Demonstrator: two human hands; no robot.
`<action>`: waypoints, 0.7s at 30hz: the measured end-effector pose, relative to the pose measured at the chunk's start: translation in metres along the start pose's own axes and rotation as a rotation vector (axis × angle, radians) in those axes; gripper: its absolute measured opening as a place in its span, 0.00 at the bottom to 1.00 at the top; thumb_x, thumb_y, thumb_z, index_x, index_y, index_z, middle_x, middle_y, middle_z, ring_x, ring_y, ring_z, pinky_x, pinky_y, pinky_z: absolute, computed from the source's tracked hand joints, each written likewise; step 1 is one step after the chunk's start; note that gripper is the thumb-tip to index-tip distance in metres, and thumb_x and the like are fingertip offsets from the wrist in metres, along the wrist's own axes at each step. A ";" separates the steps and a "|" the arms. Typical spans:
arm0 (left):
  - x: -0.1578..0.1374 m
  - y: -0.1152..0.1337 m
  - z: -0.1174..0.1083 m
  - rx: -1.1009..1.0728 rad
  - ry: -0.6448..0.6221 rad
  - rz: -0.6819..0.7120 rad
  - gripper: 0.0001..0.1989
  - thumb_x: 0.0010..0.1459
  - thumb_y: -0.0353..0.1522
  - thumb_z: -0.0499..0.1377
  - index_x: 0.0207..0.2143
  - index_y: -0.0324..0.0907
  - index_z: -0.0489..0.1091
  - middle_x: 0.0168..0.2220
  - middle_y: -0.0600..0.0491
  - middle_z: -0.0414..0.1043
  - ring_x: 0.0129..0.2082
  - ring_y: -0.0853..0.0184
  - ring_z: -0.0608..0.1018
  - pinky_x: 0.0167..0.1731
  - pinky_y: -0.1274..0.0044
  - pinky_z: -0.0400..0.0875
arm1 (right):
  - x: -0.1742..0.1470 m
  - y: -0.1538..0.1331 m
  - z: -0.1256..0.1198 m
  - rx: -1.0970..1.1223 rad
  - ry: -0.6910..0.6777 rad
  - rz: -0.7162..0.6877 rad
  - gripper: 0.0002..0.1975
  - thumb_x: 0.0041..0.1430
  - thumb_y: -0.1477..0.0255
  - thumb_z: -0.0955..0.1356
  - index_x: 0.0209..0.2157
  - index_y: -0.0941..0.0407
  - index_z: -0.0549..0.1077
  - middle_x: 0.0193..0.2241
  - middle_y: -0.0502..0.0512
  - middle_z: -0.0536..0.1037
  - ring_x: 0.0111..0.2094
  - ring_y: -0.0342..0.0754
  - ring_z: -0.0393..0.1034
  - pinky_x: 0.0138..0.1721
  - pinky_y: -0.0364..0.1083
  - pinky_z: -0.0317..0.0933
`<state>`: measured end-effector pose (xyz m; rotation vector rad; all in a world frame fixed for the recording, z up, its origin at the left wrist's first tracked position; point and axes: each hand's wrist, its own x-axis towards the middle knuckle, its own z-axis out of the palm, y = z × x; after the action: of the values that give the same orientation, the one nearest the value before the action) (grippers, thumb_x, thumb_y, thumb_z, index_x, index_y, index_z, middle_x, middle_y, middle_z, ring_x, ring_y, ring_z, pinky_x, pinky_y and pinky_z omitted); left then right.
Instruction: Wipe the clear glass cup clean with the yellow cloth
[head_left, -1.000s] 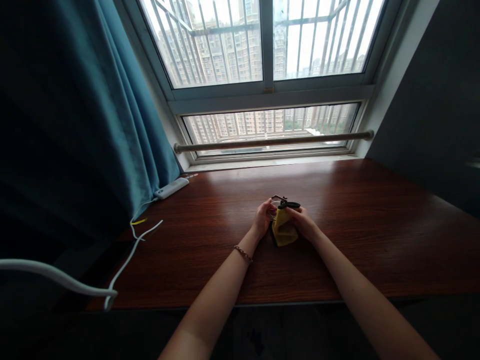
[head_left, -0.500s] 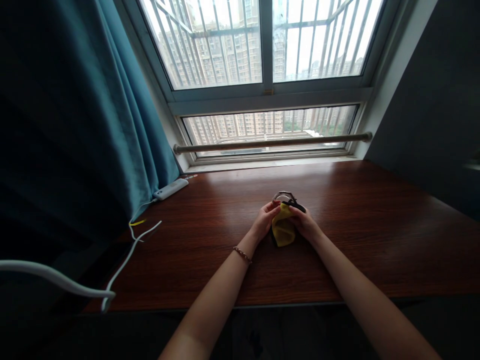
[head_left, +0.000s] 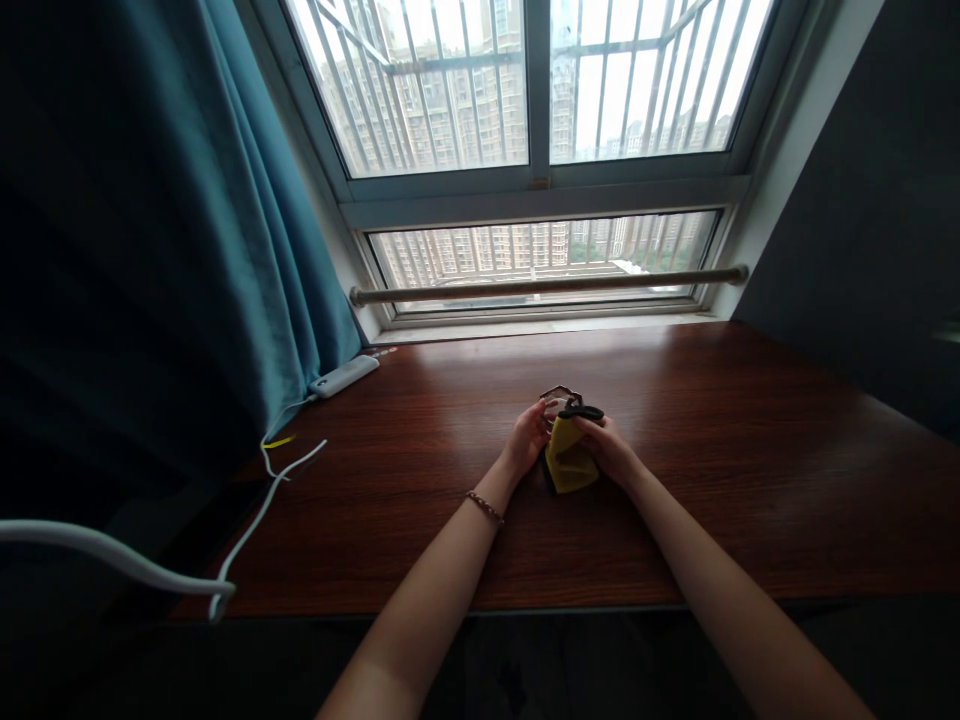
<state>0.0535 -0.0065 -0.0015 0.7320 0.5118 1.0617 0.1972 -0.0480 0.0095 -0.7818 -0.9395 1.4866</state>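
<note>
Both hands meet over the middle of a dark wooden desk (head_left: pixel 712 480). My left hand (head_left: pixel 526 443), with a bead bracelet on its wrist, pinches a pair of dark-framed glasses (head_left: pixel 564 399) by the frame. My right hand (head_left: pixel 613 448) presses a folded yellow cloth (head_left: pixel 568 462) against the glasses. The cloth hangs down between the hands and touches the desk. Most of the glasses are hidden by the cloth and fingers.
A white power strip (head_left: pixel 345 376) lies at the desk's back left, with white cables (head_left: pixel 259 505) trailing off the left edge. A teal curtain (head_left: pixel 187 250) hangs on the left. A barred window (head_left: pixel 532 150) and a rail (head_left: pixel 547 284) stand behind the desk.
The hands stay in place while the cloth shifts slightly over the glasses. The glasses tilt a little between frames.
</note>
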 end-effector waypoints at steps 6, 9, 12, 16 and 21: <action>0.001 0.000 0.002 0.035 0.002 -0.006 0.19 0.49 0.39 0.56 0.40 0.35 0.68 0.28 0.49 0.73 0.26 0.69 0.74 0.30 0.77 0.67 | 0.000 -0.001 0.001 0.042 -0.039 0.016 0.17 0.40 0.69 0.71 0.35 0.58 0.72 0.36 0.55 0.76 0.38 0.52 0.70 0.40 0.48 0.63; 0.000 -0.001 0.004 0.042 0.004 0.022 0.20 0.48 0.40 0.58 0.40 0.35 0.68 0.28 0.49 0.73 0.26 0.68 0.74 0.30 0.76 0.67 | -0.001 -0.001 0.002 0.045 -0.040 0.001 0.19 0.38 0.70 0.72 0.37 0.58 0.72 0.36 0.55 0.76 0.37 0.52 0.70 0.40 0.48 0.63; -0.004 -0.002 0.008 0.082 -0.017 0.057 0.20 0.45 0.40 0.60 0.38 0.35 0.69 0.32 0.46 0.73 0.30 0.66 0.74 0.33 0.75 0.66 | -0.002 -0.002 0.002 0.056 0.008 -0.015 0.19 0.37 0.69 0.72 0.36 0.58 0.73 0.34 0.55 0.77 0.35 0.52 0.71 0.39 0.48 0.64; -0.008 -0.003 0.013 0.144 -0.063 0.079 0.19 0.40 0.33 0.64 0.37 0.36 0.69 0.37 0.46 0.72 0.34 0.66 0.74 0.38 0.75 0.64 | 0.002 0.000 -0.002 0.059 0.125 -0.036 0.17 0.39 0.67 0.71 0.34 0.58 0.73 0.33 0.54 0.77 0.33 0.51 0.71 0.36 0.47 0.65; -0.008 -0.005 0.013 0.135 -0.069 0.049 0.19 0.41 0.34 0.63 0.37 0.36 0.70 0.34 0.47 0.73 0.33 0.65 0.74 0.39 0.73 0.64 | 0.007 0.007 -0.010 -0.060 0.189 -0.068 0.17 0.38 0.63 0.71 0.32 0.57 0.72 0.29 0.52 0.76 0.29 0.49 0.71 0.31 0.46 0.64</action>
<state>0.0619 -0.0189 0.0040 0.9013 0.5123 1.0509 0.2023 -0.0399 -0.0013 -0.9086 -0.8625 1.3056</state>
